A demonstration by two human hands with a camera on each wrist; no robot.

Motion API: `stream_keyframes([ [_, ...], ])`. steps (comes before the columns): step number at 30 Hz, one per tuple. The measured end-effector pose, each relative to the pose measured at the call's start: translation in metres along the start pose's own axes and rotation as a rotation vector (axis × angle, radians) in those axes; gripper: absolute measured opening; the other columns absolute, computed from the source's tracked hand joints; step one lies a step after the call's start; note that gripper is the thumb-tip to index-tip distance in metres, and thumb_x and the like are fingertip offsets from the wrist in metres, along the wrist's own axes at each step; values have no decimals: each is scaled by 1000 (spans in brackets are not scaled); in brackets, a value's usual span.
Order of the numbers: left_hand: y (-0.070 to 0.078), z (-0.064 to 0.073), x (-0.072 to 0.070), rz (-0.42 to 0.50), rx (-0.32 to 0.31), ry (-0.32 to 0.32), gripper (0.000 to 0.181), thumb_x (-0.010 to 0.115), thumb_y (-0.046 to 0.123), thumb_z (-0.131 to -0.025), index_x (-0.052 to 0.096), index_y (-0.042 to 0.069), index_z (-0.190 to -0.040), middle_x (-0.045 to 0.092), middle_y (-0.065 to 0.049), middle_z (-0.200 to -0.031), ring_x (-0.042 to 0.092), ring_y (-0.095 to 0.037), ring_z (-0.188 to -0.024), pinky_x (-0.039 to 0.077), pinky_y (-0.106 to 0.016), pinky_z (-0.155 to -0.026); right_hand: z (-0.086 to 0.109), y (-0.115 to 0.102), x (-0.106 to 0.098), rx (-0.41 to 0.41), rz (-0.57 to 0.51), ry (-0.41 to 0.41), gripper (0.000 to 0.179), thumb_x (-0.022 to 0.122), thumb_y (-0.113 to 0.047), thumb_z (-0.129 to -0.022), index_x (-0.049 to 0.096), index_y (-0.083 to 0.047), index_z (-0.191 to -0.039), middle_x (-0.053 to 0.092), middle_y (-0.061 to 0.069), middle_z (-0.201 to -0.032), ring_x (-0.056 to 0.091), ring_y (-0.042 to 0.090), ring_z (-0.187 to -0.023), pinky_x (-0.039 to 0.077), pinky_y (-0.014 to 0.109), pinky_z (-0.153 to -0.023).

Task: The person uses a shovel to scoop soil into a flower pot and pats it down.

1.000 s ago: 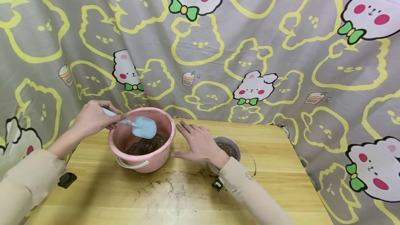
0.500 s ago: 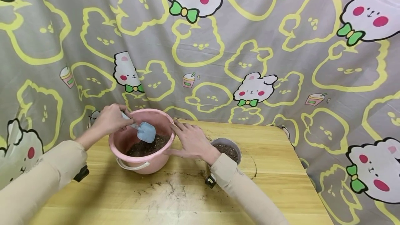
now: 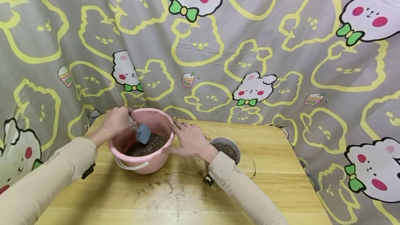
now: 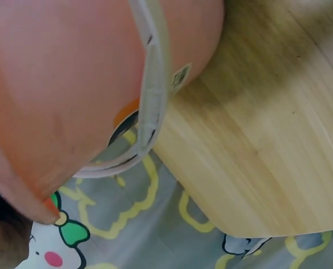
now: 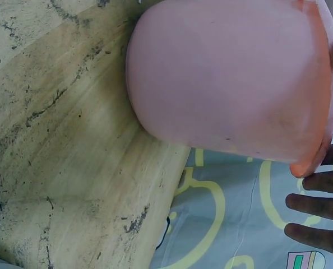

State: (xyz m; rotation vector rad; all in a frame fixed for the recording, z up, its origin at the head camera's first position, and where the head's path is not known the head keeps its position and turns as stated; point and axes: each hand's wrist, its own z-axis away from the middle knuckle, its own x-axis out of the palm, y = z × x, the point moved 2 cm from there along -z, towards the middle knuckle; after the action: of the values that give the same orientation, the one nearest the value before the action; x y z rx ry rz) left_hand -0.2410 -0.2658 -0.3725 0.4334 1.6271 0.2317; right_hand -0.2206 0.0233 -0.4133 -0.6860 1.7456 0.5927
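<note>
In the head view my left hand (image 3: 117, 122) grips the handle of a small blue shovel (image 3: 143, 134) over the left part of a pink bucket (image 3: 145, 157). The shovel's blade hangs tilted inside the bucket, above dark soil (image 3: 148, 147). My right hand (image 3: 192, 140) rests on the bucket's right rim with its fingers spread. The right wrist view shows those fingers (image 5: 315, 207) by the rim, beside the bucket's wall (image 5: 228, 78). In the left wrist view the bucket's pale handle (image 4: 151, 89) hangs down its side, and most of the left hand is out of sight.
A grey pot (image 3: 238, 148) of soil stands to the right, partly behind my right wrist. Soil crumbs (image 3: 170, 186) are scattered over the wooden table (image 3: 281, 183). A patterned curtain (image 3: 212, 65) hangs behind the table's far edge.
My left hand has moved right and down, lowering the shovel's blade into the bucket. My right hand has shifted left from beside the bucket onto its rim.
</note>
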Motion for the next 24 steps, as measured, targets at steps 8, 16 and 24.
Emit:
stream_keyframes([
  [8, 2, -1, 13, -67, 13, 23, 18, 75, 16, -77, 61, 8, -69, 64, -10, -66, 63, -30, -64, 52, -49, -59, -1, 1, 1, -7, 2, 9, 104, 54, -90, -84, 47, -18, -159, 53, 9, -161, 64, 30, -135, 61, 44, -93],
  [16, 9, -1, 25, -51, -2, -9, 35, 82, 22, -79, 54, 12, -60, 59, -4, -61, 59, -24, -62, 50, -40, -57, -3, 0, -1, -5, -16, -2, 104, 56, -89, -84, 49, -17, -158, 54, 10, -160, 63, 30, -136, 61, 44, -93],
  [24, 19, 2, 32, -23, 18, 7, 40, 85, 28, -78, 56, 15, -54, 60, 0, -59, 60, -22, -68, 55, -49, -78, -4, -1, -2, -1, -33, -17, 102, 56, -88, -84, 50, -17, -157, 57, 10, -158, 65, 29, -133, 61, 43, -93],
])
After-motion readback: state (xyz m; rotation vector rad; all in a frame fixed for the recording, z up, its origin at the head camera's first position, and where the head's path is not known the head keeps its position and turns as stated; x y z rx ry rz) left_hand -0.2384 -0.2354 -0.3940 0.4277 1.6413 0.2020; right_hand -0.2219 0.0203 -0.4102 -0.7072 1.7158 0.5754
